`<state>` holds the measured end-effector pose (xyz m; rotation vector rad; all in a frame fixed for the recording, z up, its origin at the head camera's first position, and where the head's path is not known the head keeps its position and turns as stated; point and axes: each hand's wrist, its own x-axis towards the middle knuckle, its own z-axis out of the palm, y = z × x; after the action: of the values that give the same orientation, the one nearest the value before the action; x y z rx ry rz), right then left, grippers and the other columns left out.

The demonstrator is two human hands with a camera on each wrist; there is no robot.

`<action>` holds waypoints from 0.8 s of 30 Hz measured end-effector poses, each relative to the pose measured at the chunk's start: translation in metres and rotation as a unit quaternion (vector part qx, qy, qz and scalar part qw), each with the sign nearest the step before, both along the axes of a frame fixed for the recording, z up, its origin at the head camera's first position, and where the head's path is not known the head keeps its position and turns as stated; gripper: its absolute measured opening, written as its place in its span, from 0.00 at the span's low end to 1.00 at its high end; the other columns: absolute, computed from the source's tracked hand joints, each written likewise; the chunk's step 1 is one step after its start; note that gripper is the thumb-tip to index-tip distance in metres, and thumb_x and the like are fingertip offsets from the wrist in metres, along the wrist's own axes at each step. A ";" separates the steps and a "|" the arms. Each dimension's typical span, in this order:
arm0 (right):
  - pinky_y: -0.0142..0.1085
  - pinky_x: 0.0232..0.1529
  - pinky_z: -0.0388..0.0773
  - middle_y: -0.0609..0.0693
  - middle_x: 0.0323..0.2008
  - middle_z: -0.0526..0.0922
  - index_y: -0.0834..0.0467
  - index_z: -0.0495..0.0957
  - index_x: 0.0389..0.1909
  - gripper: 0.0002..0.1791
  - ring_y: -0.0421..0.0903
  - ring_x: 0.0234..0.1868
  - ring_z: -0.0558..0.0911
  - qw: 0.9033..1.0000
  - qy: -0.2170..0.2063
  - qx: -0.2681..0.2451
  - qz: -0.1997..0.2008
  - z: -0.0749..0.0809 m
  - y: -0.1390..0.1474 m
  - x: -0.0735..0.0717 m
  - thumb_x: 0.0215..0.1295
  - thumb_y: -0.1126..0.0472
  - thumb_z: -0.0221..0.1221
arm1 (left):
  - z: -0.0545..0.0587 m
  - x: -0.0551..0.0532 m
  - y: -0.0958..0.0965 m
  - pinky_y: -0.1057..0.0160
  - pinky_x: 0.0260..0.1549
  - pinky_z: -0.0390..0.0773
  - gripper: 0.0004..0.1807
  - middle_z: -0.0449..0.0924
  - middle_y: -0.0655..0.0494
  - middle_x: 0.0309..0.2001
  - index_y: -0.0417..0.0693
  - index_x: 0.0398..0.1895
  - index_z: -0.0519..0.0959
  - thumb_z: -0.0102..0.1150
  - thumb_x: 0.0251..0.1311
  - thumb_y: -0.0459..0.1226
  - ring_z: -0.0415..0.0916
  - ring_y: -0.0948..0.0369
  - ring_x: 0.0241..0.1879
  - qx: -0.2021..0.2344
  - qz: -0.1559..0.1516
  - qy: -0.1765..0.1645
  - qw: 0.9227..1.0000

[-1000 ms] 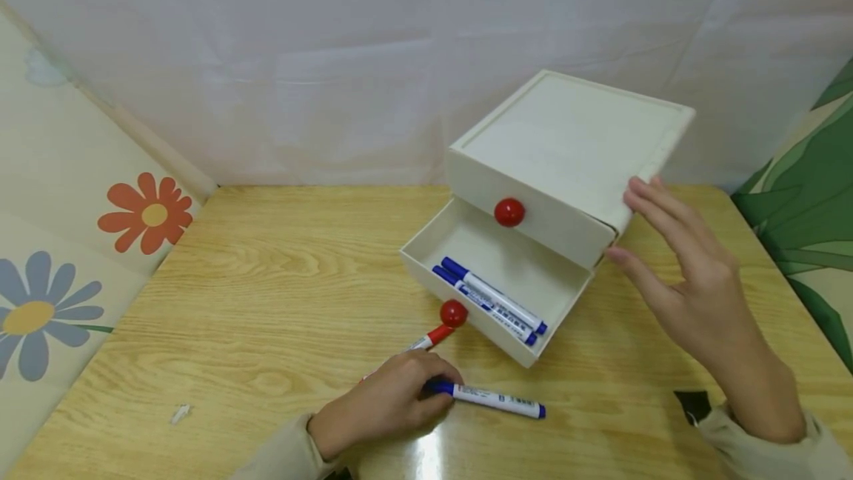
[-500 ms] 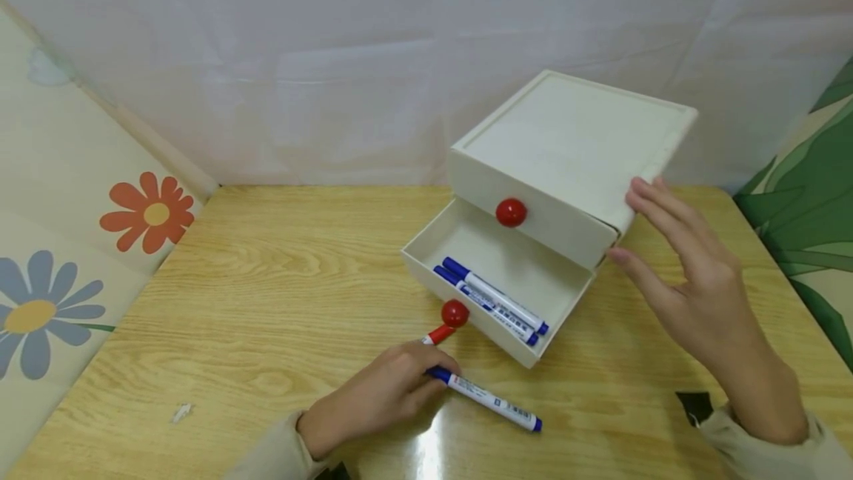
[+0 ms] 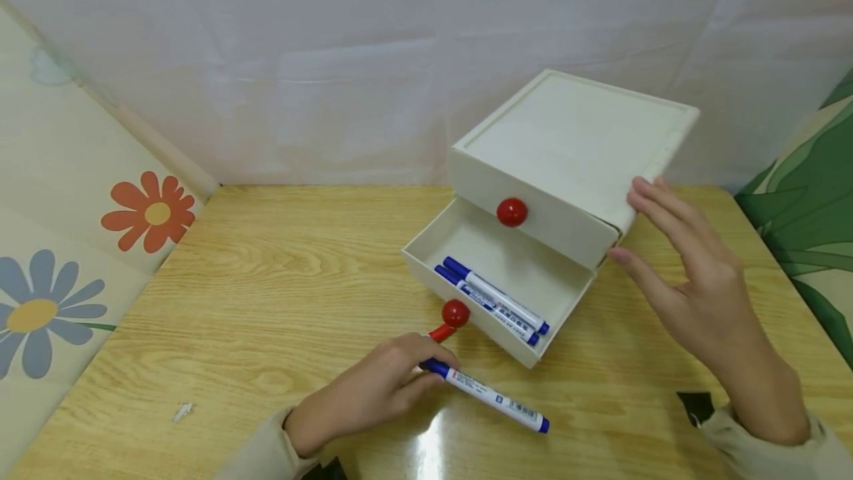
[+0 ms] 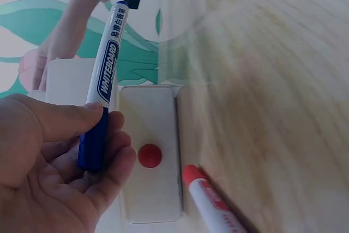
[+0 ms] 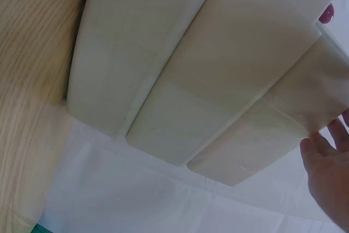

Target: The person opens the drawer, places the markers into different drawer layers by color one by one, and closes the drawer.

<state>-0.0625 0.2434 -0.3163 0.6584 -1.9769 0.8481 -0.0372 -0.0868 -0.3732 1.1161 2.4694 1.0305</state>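
Observation:
My left hand (image 3: 373,387) pinches a blue-capped whiteboard marker (image 3: 496,400) at its cap end, between thumb and fingers. In the head view its white barrel points right and toward the viewer; the left wrist view shows the printed barrel (image 4: 109,53). The white two-drawer box (image 3: 580,139) stands right of centre, its lower drawer (image 3: 533,265) pulled out. Two blue markers (image 3: 500,306) lie side by side in that drawer. My right hand (image 3: 706,287) touches the box's right side near the top, fingers extended. A red marker (image 4: 215,205) lies under the lower drawer's knob, partly hidden by the left hand.
Red round knobs (image 3: 512,212) stick out from the drawer fronts. A small white scrap (image 3: 183,412) lies on the wooden table (image 3: 286,265) at the left. A pale sheet (image 3: 320,72) hangs behind, with flower-printed panels (image 3: 40,169) at the sides.
My left hand has shifted slightly up and left, and the blue marker in it has tilted steeper across the view. The right hand and the box have stayed in place.

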 end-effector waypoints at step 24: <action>0.33 0.73 0.64 0.68 0.60 0.77 0.75 0.76 0.54 0.37 0.48 0.71 0.70 1.000 0.002 -0.001 0.003 0.001 0.000 -0.001 0.69 0.41 0.56 | 0.052 -0.010 -0.014 0.63 0.53 0.82 0.14 0.84 0.58 0.49 0.47 0.52 0.80 0.61 0.64 0.29 0.80 0.64 0.51 0.092 -0.007 0.099 0.991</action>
<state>-0.0631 0.2435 -0.3153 0.6655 -1.9709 0.8516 -0.0477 -0.1008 -0.3207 1.3516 2.5529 1.2191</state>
